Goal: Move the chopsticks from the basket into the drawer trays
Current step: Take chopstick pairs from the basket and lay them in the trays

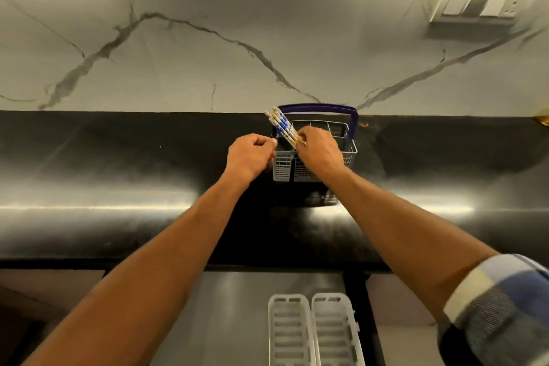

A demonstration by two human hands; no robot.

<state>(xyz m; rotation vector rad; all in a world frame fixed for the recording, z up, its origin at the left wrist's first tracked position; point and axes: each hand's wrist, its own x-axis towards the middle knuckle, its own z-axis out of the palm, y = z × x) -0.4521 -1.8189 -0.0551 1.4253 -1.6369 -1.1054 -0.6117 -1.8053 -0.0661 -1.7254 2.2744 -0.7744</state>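
You are at the pick-up step. The basket (315, 157) sits on the dark counter (118, 187) against the marble wall, and the chopsticks (282, 126) stand bunched in its left compartment, tips leaning left past the rim. Your right hand (319, 151) covers the basket's front, fingers closed around the bundle's lower part, it seems, though the grip itself is hidden. Your left hand (249, 156) hovers just left of the basket, fingers curled in a loose pinch near its corner. Next, lift the bundle clear of the handle (318, 106) and bring it to the two white trays (315, 333) well in front of the basket, in the open drawer.
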